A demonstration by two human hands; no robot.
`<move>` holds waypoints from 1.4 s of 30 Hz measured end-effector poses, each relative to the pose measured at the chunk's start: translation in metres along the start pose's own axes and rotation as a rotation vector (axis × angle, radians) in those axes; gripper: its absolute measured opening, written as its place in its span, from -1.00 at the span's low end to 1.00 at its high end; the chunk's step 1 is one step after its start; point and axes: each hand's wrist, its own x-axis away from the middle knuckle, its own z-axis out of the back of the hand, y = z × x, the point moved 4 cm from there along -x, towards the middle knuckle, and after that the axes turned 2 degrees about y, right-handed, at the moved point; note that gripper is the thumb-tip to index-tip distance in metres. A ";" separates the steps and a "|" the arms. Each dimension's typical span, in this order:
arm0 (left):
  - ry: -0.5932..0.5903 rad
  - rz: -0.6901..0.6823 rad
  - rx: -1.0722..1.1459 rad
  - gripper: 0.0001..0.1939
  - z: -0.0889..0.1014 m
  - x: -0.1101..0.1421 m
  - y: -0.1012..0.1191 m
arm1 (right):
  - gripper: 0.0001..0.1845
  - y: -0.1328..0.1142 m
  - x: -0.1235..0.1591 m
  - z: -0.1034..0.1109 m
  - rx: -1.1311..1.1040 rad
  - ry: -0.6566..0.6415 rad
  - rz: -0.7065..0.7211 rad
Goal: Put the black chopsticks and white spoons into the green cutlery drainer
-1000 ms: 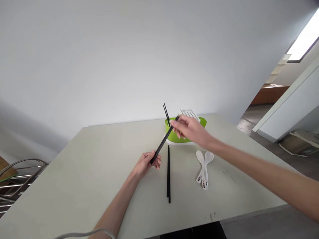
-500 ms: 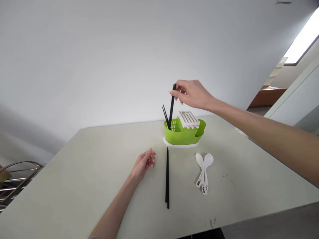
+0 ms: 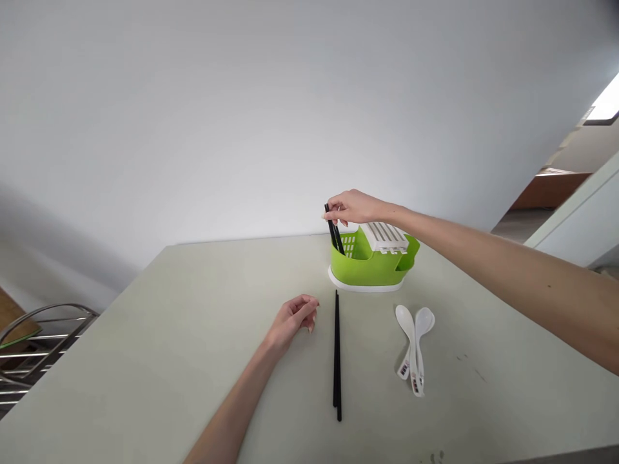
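My right hand reaches to the green utensil caddy. Its fingers pinch black chopsticks, which stand tilted with their lower ends inside the caddy's left compartment. The hand hides part of them, and I cannot tell which of the sticks there are in its grip. My left hand rests on the table, loosely closed, fingers curled in and nothing seen in it. Just right of it lies a pair of black chopsticks, side by side and apart from the hand.
White spoons lie crossed in a small pile on the pale table, right of the loose chopsticks. A white slotted rack tops the caddy. A wall rises behind the table; a metal rack stands at left.
My right hand has moved down with the chopsticks, which sit lower in the caddy. My left hand stays on the table. The whole view has shifted slightly.
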 end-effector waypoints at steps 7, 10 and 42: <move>-0.064 -0.043 -0.212 -0.55 -0.005 -0.003 -0.003 | -0.63 0.020 -0.020 -0.004 -0.003 -0.050 -0.012; -0.078 -0.042 -0.253 -0.55 -0.006 -0.004 -0.004 | -0.60 0.028 -0.027 -0.006 -0.012 -0.066 -0.026; 0.383 -0.205 0.049 -0.43 0.029 -0.006 0.013 | -0.79 -0.017 0.049 -0.003 0.483 0.233 0.263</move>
